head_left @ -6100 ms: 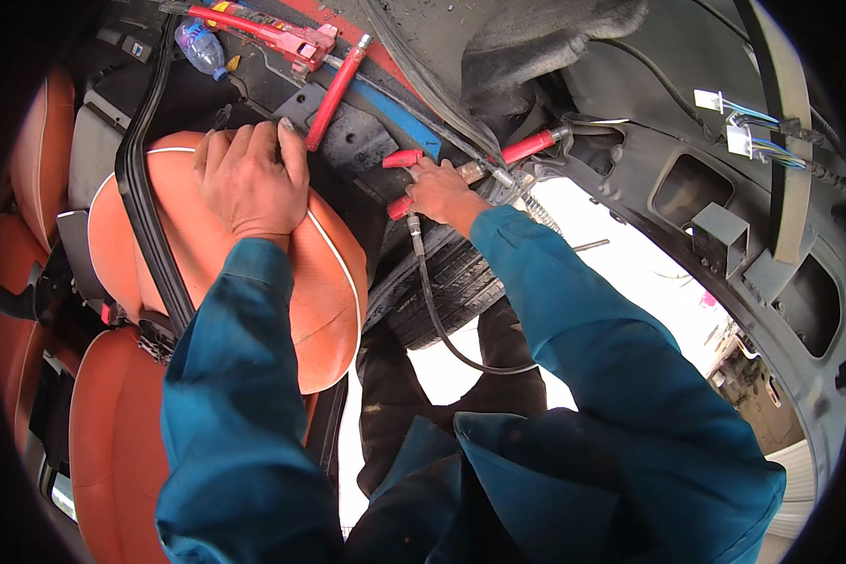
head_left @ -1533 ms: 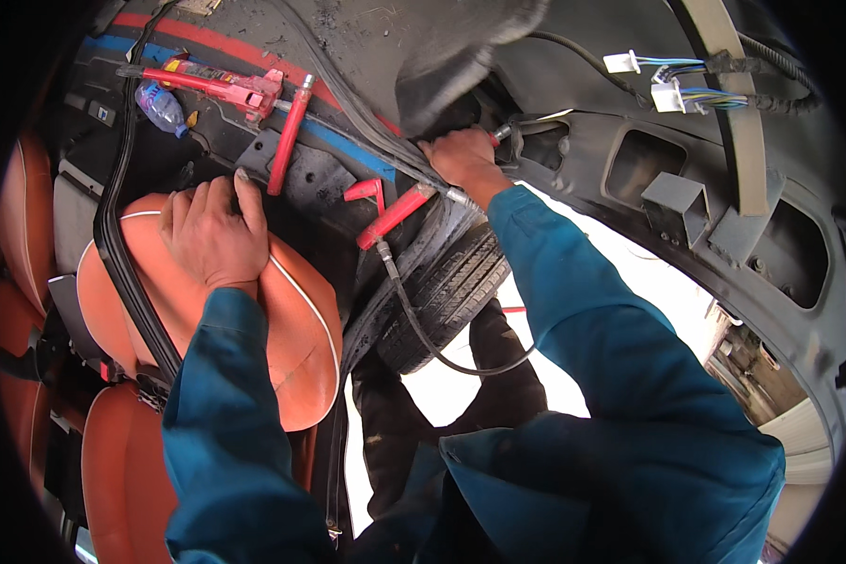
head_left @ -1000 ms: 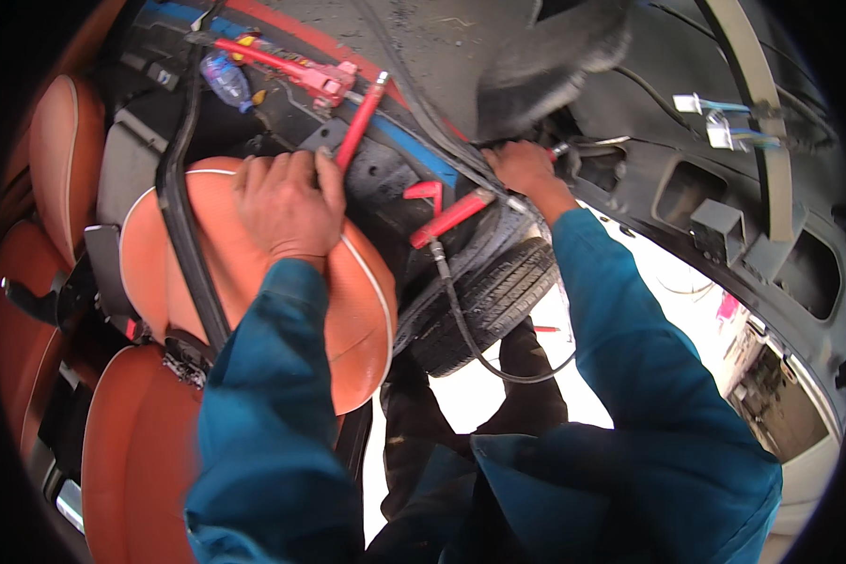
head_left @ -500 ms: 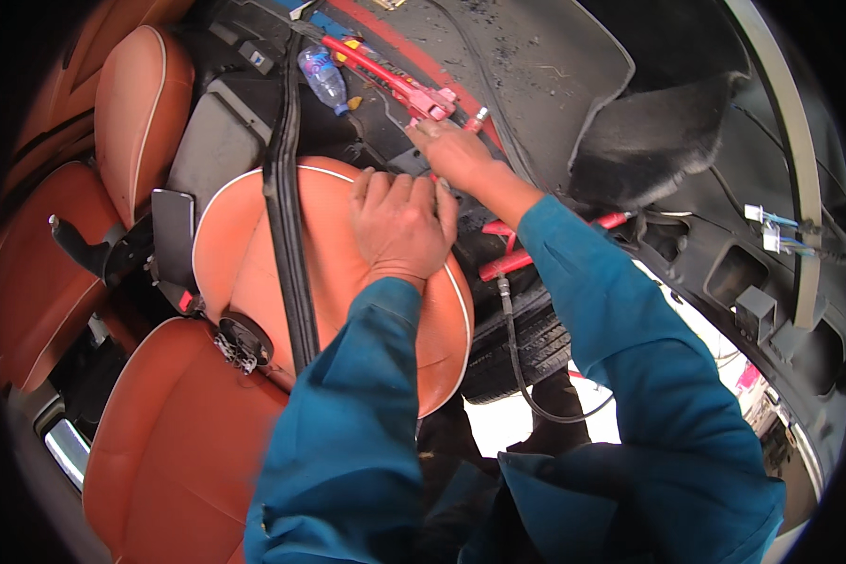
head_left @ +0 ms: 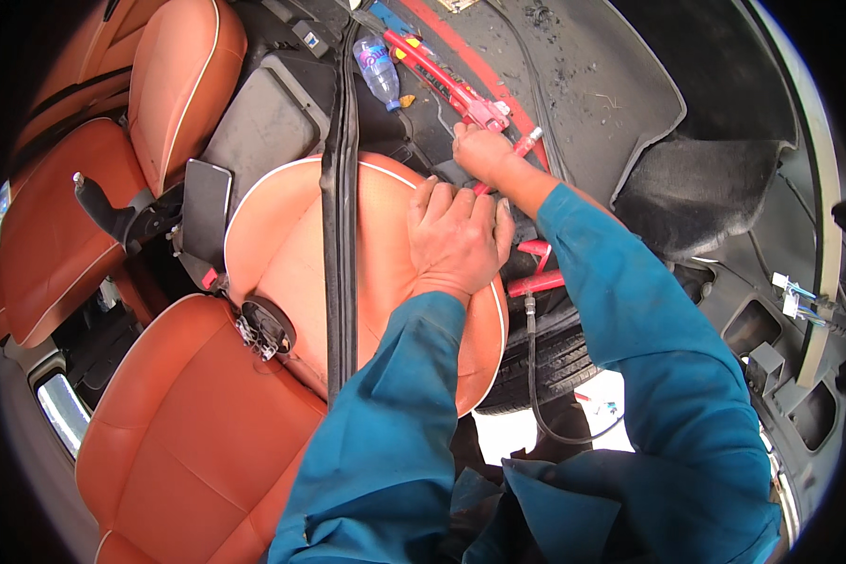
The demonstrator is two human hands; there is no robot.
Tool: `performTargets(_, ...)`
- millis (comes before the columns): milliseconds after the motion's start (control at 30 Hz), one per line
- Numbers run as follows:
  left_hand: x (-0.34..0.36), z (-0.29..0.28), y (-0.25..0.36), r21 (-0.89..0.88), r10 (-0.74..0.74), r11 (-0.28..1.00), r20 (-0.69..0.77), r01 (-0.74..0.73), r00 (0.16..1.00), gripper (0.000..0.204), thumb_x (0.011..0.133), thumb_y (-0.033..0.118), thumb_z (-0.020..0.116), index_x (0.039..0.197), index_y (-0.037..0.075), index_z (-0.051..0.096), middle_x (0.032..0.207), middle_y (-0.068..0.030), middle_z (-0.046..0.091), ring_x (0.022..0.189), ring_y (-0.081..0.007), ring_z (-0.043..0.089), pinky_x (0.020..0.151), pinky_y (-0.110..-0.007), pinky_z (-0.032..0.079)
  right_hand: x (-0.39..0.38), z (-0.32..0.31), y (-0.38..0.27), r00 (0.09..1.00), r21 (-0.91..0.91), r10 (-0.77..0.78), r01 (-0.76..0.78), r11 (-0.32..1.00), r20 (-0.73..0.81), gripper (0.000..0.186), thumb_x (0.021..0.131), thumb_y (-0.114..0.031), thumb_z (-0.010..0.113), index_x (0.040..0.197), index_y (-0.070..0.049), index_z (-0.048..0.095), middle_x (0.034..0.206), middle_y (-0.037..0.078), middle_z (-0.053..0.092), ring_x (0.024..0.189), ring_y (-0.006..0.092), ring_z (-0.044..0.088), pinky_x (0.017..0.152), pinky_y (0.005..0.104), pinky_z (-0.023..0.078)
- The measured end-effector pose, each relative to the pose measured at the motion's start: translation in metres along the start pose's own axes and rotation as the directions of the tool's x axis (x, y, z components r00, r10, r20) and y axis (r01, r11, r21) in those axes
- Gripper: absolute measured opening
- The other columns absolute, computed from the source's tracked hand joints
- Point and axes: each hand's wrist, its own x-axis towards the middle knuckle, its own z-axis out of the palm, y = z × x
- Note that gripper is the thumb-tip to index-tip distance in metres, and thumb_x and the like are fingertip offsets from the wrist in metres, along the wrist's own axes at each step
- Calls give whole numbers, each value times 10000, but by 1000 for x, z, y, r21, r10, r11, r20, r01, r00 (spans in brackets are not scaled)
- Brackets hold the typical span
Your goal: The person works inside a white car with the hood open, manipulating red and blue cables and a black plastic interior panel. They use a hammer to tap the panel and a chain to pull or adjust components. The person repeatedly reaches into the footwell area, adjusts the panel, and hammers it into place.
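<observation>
My left hand (head_left: 456,240) rests on the orange seat cushion (head_left: 291,235) at its white-piped right side, fingers slightly bent and apart. My right hand (head_left: 487,153) is closed beside the upper red hydraulic tool (head_left: 446,89) and over a red bar with a metal tip (head_left: 526,146); what exactly its fingers hold is hidden. Below my hands lies another red cylinder (head_left: 536,282) with a black hose (head_left: 534,376), partly behind my right sleeve. A long black rubber strip (head_left: 340,235) crosses the cushion.
A plastic bottle (head_left: 378,70) and black phone-like slab (head_left: 207,207) lie among interior parts. More orange seats (head_left: 179,85) fill the left. A tyre (head_left: 536,376) sits below. Loose wire connectors (head_left: 790,296), a dark floor mat (head_left: 677,188) and bare metal framing (head_left: 752,329) are on the right.
My right hand has left the lower right cylinder's area and moved up-left to the upper red tools. The view has swung leftward, shifting everything right. My left hand stays on the cushion.
</observation>
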Motion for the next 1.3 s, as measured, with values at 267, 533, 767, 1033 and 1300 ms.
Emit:
performTargets(267, 0, -1, 1, -26, -33, 999, 5, 33, 999, 159, 859, 215, 782, 758, 124, 702, 769, -48, 664, 874, -272, 660, 1052, -489, 492, 17, -51, 14, 995, 81, -94, 96, 992, -25, 261, 971, -118, 645, 1183, -56, 784, 1240, 168, 686, 1071, 314, 747, 839, 458, 658)
performTargets(533, -1, 0, -2, -17, -8, 1000, -2, 8, 1000, 133, 857, 203, 778, 772, 123, 713, 781, -45, 662, 874, -280, 647, 1058, -500, 495, 95, -47, 43, 887, 703, 462, -319, 636, -16, 395, 1024, -333, 703, 1272, -27, 685, 1218, 247, 749, 1158, 465, 725, 994, 553, 570)
performTargets(767, 3, -6, 1, 15, 16, 1000, 69, -17, 998, 202, 904, 227, 751, 772, 83, 698, 811, -101, 693, 888, -322, 661, 1047, -529, 509, 41, -76, 19, 798, 875, 600, -254, 412, -51, 572, 1031, -576, 695, 1169, -23, 654, 1006, 281, 747, 998, 467, 747, 844, 563, 564)
performTargets(1033, 4, -2, 4, 59, 48, 997, 90, -54, 995, 185, 904, 218, 757, 769, 113, 686, 823, -59, 689, 916, -303, 658, 1046, -494, 486, 65, -63, 25, 818, 748, 575, -377, 546, -8, 509, 1123, -490, 555, 1261, -6, 629, 1170, 267, 773, 1167, 438, 726, 991, 573, 561)
performTargets(1300, 3, -3, 3, 61, 61, 996, 100, -67, 993, 169, 883, 210, 761, 766, 115, 685, 825, -62, 684, 904, -294, 657, 1038, -489, 493, 83, -49, 29, 818, 752, 575, -385, 535, 10, 552, 1137, -519, 488, 1221, 9, 624, 1075, 302, 774, 1040, 503, 749, 897, 630, 571)
